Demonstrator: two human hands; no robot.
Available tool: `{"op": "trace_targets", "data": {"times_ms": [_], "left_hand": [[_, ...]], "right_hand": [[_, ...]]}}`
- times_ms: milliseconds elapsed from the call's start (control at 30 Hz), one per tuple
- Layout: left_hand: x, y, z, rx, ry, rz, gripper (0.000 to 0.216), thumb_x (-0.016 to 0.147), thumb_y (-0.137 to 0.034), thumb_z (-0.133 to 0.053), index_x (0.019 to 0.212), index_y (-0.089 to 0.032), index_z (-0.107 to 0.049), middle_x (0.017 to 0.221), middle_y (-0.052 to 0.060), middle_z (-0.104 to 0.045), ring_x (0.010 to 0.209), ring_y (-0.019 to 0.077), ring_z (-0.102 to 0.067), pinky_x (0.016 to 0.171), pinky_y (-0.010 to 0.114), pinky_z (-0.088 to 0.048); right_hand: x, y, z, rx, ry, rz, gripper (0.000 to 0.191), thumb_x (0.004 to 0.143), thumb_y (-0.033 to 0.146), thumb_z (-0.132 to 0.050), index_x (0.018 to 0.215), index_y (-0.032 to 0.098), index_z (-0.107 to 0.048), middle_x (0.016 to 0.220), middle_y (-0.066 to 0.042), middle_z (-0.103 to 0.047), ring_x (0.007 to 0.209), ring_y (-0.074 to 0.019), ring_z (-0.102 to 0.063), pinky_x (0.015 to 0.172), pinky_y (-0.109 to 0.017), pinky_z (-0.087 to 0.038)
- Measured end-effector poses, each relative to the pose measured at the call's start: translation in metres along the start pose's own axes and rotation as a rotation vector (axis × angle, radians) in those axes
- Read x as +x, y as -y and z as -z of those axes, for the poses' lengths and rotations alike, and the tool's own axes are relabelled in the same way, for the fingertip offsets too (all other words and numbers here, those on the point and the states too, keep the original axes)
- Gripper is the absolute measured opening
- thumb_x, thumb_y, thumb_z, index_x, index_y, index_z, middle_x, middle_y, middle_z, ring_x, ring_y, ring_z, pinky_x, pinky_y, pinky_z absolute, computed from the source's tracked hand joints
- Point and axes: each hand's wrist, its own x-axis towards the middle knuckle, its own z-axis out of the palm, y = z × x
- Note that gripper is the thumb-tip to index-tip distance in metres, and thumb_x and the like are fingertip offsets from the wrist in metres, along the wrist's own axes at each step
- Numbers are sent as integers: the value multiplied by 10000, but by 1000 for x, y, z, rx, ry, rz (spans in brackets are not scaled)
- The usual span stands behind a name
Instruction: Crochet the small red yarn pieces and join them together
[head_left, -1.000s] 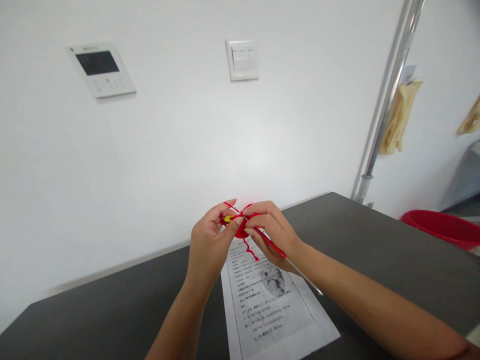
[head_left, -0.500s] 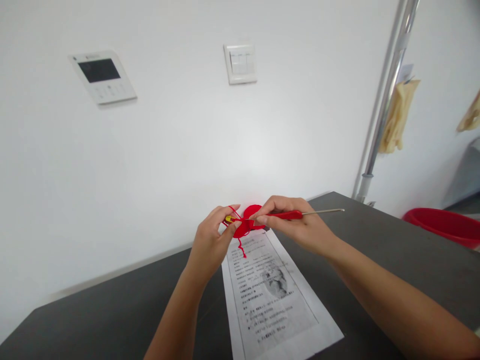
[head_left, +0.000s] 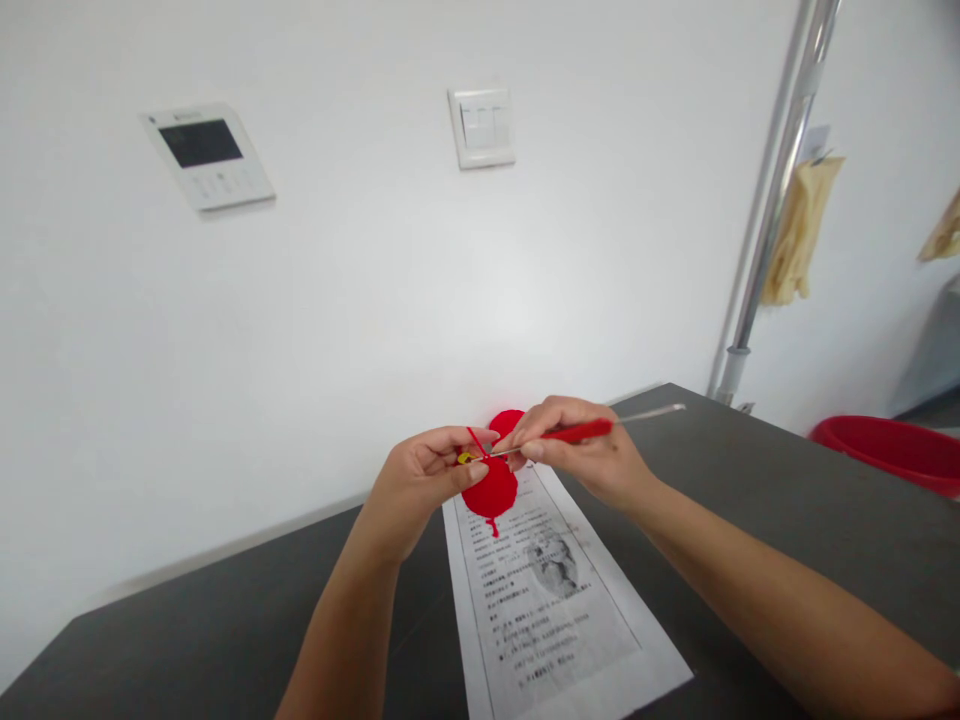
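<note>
My left hand (head_left: 424, 475) is closed in a pinch on a round red crochet piece (head_left: 491, 485), with red yarn looped over its fingers and a small yellow marker (head_left: 465, 458) at the fingertips. My right hand (head_left: 581, 455) grips a crochet hook (head_left: 592, 428) with a red handle and a metal shaft. The hook's tip points left into the piece, its metal tail sticks out to the right. Both hands hover above a printed paper sheet (head_left: 547, 600) lying on the dark table (head_left: 750, 500).
A white wall stands right behind the table, with a light switch (head_left: 481, 126) and an intercom panel (head_left: 208, 157). A metal pole (head_left: 772, 200) with hanging yellowish gloves (head_left: 795, 240) is at the right, and a red basin (head_left: 892, 452) beyond the table's right edge.
The red piece has turned to hang lower below my left fingers. My right hand swung the hook from pointing down-right to lying level, tip in the piece.
</note>
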Motion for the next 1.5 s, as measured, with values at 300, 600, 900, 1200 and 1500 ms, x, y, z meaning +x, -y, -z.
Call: {"op": "trace_targets", "data": {"times_ms": [300, 600, 900, 1200, 1500], "left_hand": [[-6, -8, 1, -52, 34, 32, 239, 672, -242, -848, 890, -161, -793, 826, 74, -791, 793, 205, -717, 776, 306, -547], [-3, -4, 2, -2, -33, -65, 250, 696, -248, -850, 929, -179, -788, 869, 48, -786, 829, 168, -697, 772, 254, -536], [-3, 0, -21, -101, -208, -73, 450, 608, -177, -874, 1035, -153, -732, 736, 1, -748, 752, 143, -702, 725, 223, -550], [-6, 6, -33, 107, -395, -193, 419, 702, -171, -777, 1115, -144, -711, 806, 9, -730, 772, 150, -669, 731, 251, -527], [0, 3, 3, -352, 181, 141, 371, 612, -183, -869, 965, -105, -787, 755, 83, -772, 657, 157, -681, 665, 248, -498]], "right_hand": [[2, -1, 1, -526, 255, 574, 156, 940, 130, -621, 1085, 149, -676, 1098, -159, -750, 1073, -214, -702, 931, -400, -575], [-4, 1, -7, -413, 68, 378, 74, 921, 174, -663, 963, 193, -721, 953, -84, -766, 912, -176, -725, 808, -335, -603], [-7, -5, -14, -630, -84, 504, 127, 916, 120, -640, 968, 218, -702, 911, -49, -756, 847, -179, -706, 759, -350, -598], [-12, -32, -22, -865, -82, 461, 93, 977, 261, -563, 914, 211, -608, 1041, -94, -690, 979, -202, -645, 845, -362, -560], [-3, -4, -18, -739, 96, 623, 99, 1003, 276, -531, 986, 216, -607, 994, -68, -737, 996, -182, -684, 909, -371, -564]]}}
